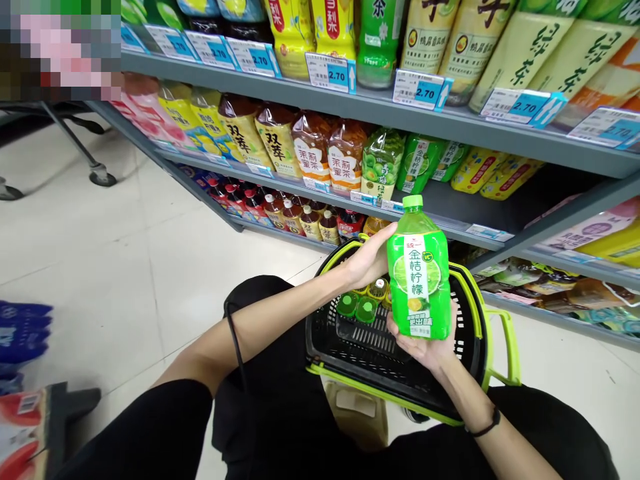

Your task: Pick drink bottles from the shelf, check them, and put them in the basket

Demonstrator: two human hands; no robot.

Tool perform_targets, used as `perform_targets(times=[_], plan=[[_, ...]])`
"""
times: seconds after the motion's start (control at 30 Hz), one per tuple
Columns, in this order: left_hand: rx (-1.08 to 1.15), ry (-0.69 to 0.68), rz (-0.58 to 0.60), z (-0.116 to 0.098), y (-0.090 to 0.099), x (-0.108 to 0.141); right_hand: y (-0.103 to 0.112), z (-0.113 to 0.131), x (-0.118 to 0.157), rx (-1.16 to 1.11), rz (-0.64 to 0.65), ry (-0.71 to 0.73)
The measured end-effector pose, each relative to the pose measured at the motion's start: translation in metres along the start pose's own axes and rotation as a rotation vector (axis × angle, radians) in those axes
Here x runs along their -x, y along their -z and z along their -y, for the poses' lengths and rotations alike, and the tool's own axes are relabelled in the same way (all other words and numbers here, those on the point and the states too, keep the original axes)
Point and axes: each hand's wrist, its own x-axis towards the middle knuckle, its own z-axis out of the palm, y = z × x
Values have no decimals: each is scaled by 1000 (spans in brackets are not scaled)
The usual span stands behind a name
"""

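The kumquat-lemon drink bottle is held up for a look, it seems, label out, above the right half of the black basket. The right hand cups its base, half open; the left hand, loosely curled, holds its shoulder (fingertips hidden behind). Any shift calls for support underneath. Green-capped bottles stand in the basket's left half, on a pale tiled floor beside a grey drinks shelf.

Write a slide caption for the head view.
Both bare hands hold a green plastic bottle above a black, lime-rimmed basket.
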Motion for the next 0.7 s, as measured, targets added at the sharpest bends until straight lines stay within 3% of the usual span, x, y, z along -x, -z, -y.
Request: perform_targets(times=[0.07,0.17,0.3,0.43,0.6,0.7], plan=[[-5,4,-4,-1,0,-1,1,1,1,57,-25,21],[54,14,15,-6,0,-5,2,-4,3,276,-160,148],[187,136,145,-18,0,-6,0,-12,5,805,-338,549],[295,267,175,-27,6,-4,-11,-11,7,1305,-445,859],[315,220,193,-24,16,-7,-19,-11,6,1609,-460,1066],[280,225,183,-19,20,-10,-19,-14,7,1657,-454,1092]])
